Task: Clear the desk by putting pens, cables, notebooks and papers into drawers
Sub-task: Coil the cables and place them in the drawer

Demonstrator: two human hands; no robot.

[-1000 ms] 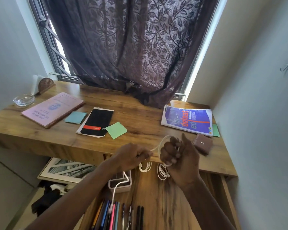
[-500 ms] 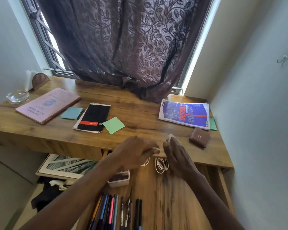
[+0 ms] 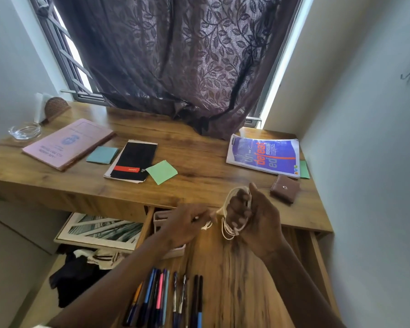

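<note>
A dark leaf-patterned curtain (image 3: pixel 175 62) hangs across the window (image 3: pixel 65 56). A glass ashtray (image 3: pixel 24 131) sits at far left, a brown wallet (image 3: pixel 285 188) at far right.

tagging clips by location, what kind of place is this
Most likely a home study corner, perhaps in a bedroom: a wooden desk under a window with a curtain, notebooks on it, pens in its open drawer, clothes on the floor.

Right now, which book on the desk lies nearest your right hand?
The blue magazine, beyond the right hand; pink book and black notepad lie farther left.
</note>
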